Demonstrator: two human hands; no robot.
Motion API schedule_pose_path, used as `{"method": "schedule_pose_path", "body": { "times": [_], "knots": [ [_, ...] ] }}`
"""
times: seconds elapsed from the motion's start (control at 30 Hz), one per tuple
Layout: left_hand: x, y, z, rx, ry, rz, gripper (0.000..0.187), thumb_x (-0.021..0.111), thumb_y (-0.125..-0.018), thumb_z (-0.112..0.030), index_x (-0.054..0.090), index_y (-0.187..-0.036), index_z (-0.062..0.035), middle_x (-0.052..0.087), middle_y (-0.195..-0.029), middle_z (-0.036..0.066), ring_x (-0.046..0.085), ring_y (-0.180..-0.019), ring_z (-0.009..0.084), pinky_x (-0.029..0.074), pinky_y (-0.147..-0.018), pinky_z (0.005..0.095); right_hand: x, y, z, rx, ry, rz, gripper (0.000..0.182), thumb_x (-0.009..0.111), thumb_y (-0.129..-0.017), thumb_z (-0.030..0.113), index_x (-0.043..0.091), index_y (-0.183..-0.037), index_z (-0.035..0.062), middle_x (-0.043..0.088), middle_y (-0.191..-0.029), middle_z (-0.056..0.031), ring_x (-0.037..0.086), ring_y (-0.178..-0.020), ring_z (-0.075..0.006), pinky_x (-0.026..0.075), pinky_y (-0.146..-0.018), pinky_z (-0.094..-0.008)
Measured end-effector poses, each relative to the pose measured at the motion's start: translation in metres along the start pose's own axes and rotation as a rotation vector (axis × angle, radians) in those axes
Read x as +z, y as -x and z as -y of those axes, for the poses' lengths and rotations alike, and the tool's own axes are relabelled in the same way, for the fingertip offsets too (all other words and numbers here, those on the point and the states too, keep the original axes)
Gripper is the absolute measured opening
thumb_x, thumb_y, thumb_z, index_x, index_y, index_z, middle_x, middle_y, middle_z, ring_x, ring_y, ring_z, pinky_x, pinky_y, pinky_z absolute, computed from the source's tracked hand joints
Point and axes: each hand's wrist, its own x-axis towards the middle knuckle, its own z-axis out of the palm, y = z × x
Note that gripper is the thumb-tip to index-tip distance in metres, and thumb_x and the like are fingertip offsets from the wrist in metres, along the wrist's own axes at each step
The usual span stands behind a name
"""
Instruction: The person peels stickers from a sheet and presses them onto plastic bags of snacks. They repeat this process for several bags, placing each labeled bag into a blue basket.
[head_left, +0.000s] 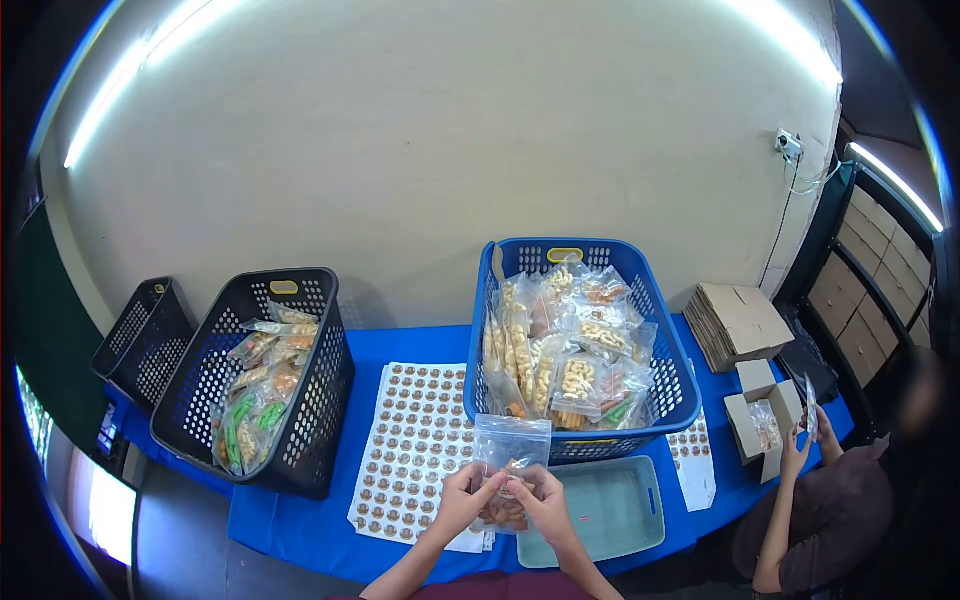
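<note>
A clear zip bag [513, 437] with brown nuts, which look like almonds, in its lower part is held upright in front of me. My left hand [463, 500] grips its left side, and my right hand [546, 503] grips its right side. Both thumbs meet on the front of the bag, over a small round brown spot that looks like a sticker. Behind and to the left of my hands lies a white sheet of round brown stickers [408, 440]. Below and right of the bag sits a pale green tray [640, 543].
A blue basket [681, 405] full of snack bags stands behind my hands. On the left are a black basket [325, 420] with more bags and a smaller black basket [125, 330]. Flattened cartons [740, 320], a small box [745, 430] and a seated person [830, 510] are at right.
</note>
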Motion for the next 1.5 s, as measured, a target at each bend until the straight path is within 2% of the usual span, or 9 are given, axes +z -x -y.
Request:
{"method": "schedule_pose_path", "body": {
  "times": [0.27, 0.37, 0.5, 0.67, 0.8, 0.93, 1.13, 1.37, 1.5],
  "knots": [
    [-0.001, 0.006, -0.008, -0.069, 0.046, -0.069, 0.017, 0.063, -0.079, -0.018, 0.062, -0.081, -0.0011, 0.052, -0.054, -0.003, 0.043, -0.048, 0.0006, 0.032, -0.041, 0.0174, 0.004, 0.002, -0.002, 0.036, 0.115, -0.01, 0.018, 0.063, -0.077, 0.006, 0.051, -0.088, -0.0025, 0.058, -0.083, -0.0066, 0.058, -0.076, -0.0096, 0.048, -0.064, -0.0214],
    [-0.007, 0.002, 0.004, -0.041, 0.0, -0.022, 0.018, 0.061, -0.081, -0.018, 0.061, -0.083, -0.0002, 0.058, -0.062, 0.0, 0.049, -0.055, 0.002, 0.039, -0.048, 0.0175, 0.007, 0.001, -0.006, 0.019, 0.042, -0.017, 0.018, 0.063, -0.077, 0.005, 0.051, -0.087, -0.0019, 0.059, -0.083, -0.0064, 0.057, -0.076, -0.009, 0.048, -0.064, -0.0213],
    [-0.01, -0.013, 0.001, -0.008, 0.299, -0.083, 0.022, 0.051, -0.087, -0.019, 0.06, -0.087, 0.0012, 0.061, -0.08, 0.005, 0.056, -0.071, 0.0071, 0.045, -0.065, 0.0193, 0.0, -0.002, -0.019, 0.039, 0.137, -0.001, 0.017, 0.063, -0.077, 0.005, 0.051, -0.087, -0.0012, 0.059, -0.085, -0.0065, 0.056, -0.076, -0.0086, 0.048, -0.065, -0.0214],
    [-0.016, -0.025, -0.002, 0.031, 0.242, -0.139, 0.024, 0.046, -0.09, -0.02, 0.058, -0.084, 0.0002, 0.06, -0.074, 0.004, 0.055, -0.064, 0.008, 0.042, -0.059, 0.0202, 0.009, 0.002, -0.014, 0.077, 0.095, 0.035, 0.027, 0.061, -0.081, 0.015, 0.051, -0.099, -0.0014, 0.059, -0.086, -0.004, 0.054, -0.07, -0.0066, 0.044, -0.059, -0.0188],
    [-0.021, -0.033, -0.002, 0.057, 0.263, -0.26, 0.027, 0.044, -0.091, -0.021, 0.055, -0.076, -0.0009, 0.056, -0.07, 0.002, 0.051, -0.06, 0.0067, 0.038, -0.055, 0.0201, -0.006, -0.001, -0.01, 0.053, 0.104, 0.193, 0.027, 0.052, -0.086, 0.011, 0.047, -0.11, -0.0012, 0.053, -0.105, -0.0058, 0.049, -0.092, -0.0099, 0.041, -0.08, -0.0233],
    [-0.037, -0.035, 0.001, 0.113, 0.113, -0.15, 0.024, 0.046, -0.089, -0.017, 0.056, -0.077, 0.0012, 0.054, -0.069, 0.003, 0.05, -0.06, 0.0082, 0.041, -0.056, 0.0225, -0.025, -0.013, 0.005, -0.173, 0.435, 0.045, 0.038, 0.063, -0.078, 0.015, 0.048, -0.11, 0.0007, 0.054, -0.098, -0.0042, 0.05, -0.086, -0.0097, 0.04, -0.078, -0.0232],
    [-0.021, -0.02, -0.02, 0.316, -0.29, 0.273, 0.012, 0.057, -0.08, -0.011, 0.062, -0.082, -0.0001, 0.058, -0.069, 0.01, 0.056, -0.062, 0.0194, 0.044, -0.057, 0.0273, -0.004, -0.026, 0.034, -0.396, 0.817, 0.153, 0.019, 0.067, -0.071, 0.014, 0.059, -0.082, 0.0015, 0.049, -0.07, -0.0044, 0.044, -0.062, -0.0147, 0.037, -0.057, -0.0259],
    [-0.025, -0.012, -0.033, 0.464, -0.467, -0.08, 0.011, 0.064, -0.073, -0.011, 0.061, -0.069, -0.0021, 0.052, -0.057, 0.007, 0.051, -0.045, 0.0173, 0.039, -0.043, 0.0273, 0.017, -0.025, 0.023, -0.338, 0.714, 0.237, 0.018, 0.059, -0.079, 0.012, 0.053, -0.071, -0.0033, 0.047, -0.064, -0.0118, 0.047, -0.057, -0.0236, 0.037, -0.053, -0.0317],
    [-0.034, -0.017, -0.03, 0.494, -0.513, -0.301, 0.015, 0.062, -0.074, -0.008, 0.056, -0.062, -0.0019, 0.048, -0.052, 0.007, 0.044, -0.04, 0.0158, 0.033, -0.039, 0.0269, 0.021, -0.022, 0.02, -0.34, 0.617, 0.264, 0.021, 0.059, -0.079, 0.011, 0.053, -0.064, -0.0021, 0.043, -0.058, -0.0061, 0.041, -0.05, -0.0145, 0.033, -0.047, -0.0267]
  ]
}}
